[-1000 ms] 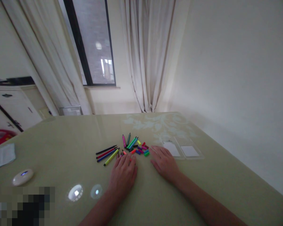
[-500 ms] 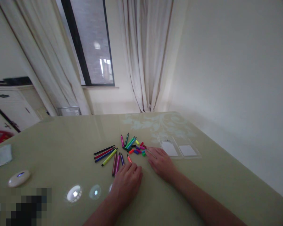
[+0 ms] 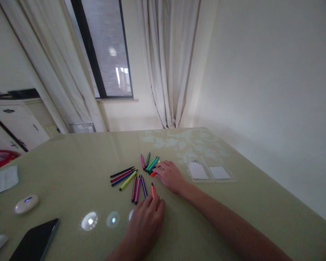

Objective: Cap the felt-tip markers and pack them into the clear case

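My left hand [image 3: 147, 219] rests low on the table, its fingers curled around the lower end of an orange marker [image 3: 153, 189]. Beside those fingers lies a purple marker [image 3: 143, 186], with a magenta marker [image 3: 137, 190] and a dark red marker [image 3: 134, 189] to its left. My right hand [image 3: 168, 177] reaches flat over the small pile of caps, fingers stretched out, and hides most of them. An orange cap [image 3: 153, 174] peeks out at its fingertips. Green and teal markers [image 3: 152, 165] lie just beyond; a yellow-green marker [image 3: 127, 180] is in the left group.
A clear plastic case [image 3: 210, 177] with white cards lies right of my right hand. On the left are a white oval device [image 3: 26, 204], a black phone [image 3: 35, 241] and a paper [image 3: 3, 180]. A wall [image 3: 274, 108] stands along the table's right side.
My right hand has moved left, from the edge of the caps to over them. The orange marker at my left hand has turned more upright in view. The view has shifted slightly.
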`<state>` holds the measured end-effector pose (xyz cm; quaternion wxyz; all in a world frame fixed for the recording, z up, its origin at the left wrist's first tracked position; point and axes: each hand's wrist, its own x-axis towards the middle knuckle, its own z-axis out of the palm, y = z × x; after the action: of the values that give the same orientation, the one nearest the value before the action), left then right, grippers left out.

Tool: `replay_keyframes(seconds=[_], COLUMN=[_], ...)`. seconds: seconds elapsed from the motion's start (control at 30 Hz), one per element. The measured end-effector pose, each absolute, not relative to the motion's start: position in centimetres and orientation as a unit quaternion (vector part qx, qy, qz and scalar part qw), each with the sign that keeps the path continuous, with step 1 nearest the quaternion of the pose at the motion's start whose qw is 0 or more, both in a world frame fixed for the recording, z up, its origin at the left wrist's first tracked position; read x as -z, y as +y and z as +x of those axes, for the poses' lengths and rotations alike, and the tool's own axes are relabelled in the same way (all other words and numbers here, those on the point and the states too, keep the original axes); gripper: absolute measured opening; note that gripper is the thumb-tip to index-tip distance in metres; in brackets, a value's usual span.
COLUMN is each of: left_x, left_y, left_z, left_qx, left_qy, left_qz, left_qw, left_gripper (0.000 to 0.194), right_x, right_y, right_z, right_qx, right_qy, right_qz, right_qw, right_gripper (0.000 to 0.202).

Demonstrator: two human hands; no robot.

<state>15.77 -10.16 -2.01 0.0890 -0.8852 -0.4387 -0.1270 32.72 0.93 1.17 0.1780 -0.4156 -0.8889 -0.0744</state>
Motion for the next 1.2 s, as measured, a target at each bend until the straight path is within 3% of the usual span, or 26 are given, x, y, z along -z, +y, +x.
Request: replay_keyframes(seconds=[0.17, 0.43, 0.5, 0.63, 0.77, 1.0, 1.2], left_x=[2.4, 0.6, 0.1, -0.3, -0.2, -0.5, -0.4], left_y=[-9.7, -9.1, -9.1, -8.3, -7.4, -7.1, -7.1], left_z=[15.1, 14.5, 14.3, 13.5, 12.9, 12.9, 12.2], left_qx=[0.138, 0.091, 0.119, 0.225, 0.347, 0.466, 0.501], left_qy=[-0.464, -0.527, -0.53, -0.527, -0.487, -0.449, -0.444], left_qz=[-0.872, -0.842, -0.834, -0.804, -0.767, -0.689, -0.676], left_qw=[0.076, -0.074, -0.099, -0.156, -0.232, -0.327, -0.307], left_gripper=[0.054, 0.039, 0.037, 0.025, 0.022, 0.025, 0.02], right_x=[-1.6, -2.8, -3.7, -4.5, -2.8, -1.6, -2.1], right_y=[2.6, 4.5, 3.9, 0.1, -4.5, -6.8, -6.8], right_z=[31.2, 31.3, 32.3, 35.8, 39.7, 41.0, 40.0], right_qx=[0.073, 0.023, -0.003, -0.179, -0.172, -0.3, -0.353], right_qy=[-0.909, -0.909, -0.895, -0.804, -0.729, -0.619, -0.594], right_qz=[-0.393, -0.4, -0.413, -0.432, -0.465, -0.491, -0.473], right_qw=[0.119, 0.117, 0.168, 0.368, 0.471, 0.535, 0.547], right_gripper=[0.011, 0.005, 0.009, 0.011, 0.017, 0.027, 0.025])
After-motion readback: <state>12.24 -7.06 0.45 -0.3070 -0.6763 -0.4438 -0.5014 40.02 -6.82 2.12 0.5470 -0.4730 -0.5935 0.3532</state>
